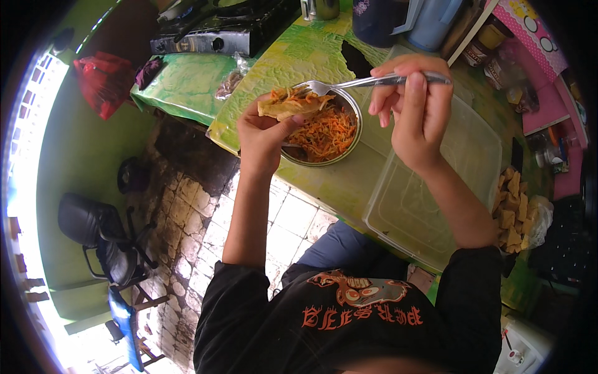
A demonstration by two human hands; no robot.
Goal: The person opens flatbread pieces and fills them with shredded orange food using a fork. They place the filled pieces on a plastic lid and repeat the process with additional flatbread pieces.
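My left hand (265, 134) pinches a piece of fried tofu (283, 109) over the left rim of a round metal bowl (360, 128). Orange shredded vegetable filling (327, 134) lies in the bowl, and some of it tops the tofu. Above the bowl my right hand (417, 100) grips a metal fork (361, 81) by its handle. The fork's tines reach the filling on the tofu. Another metal utensil (293, 147) rests inside the bowl, partly hidden by my left hand.
Right of the bowl lies a translucent plastic container (398, 206). Beyond it is a heap of tofu pieces (514, 212) on a plastic bag. Pitchers (430, 25) stand at the table's back. A stove (212, 34) is at the far left, and a black chair (103, 230) stands on the floor.
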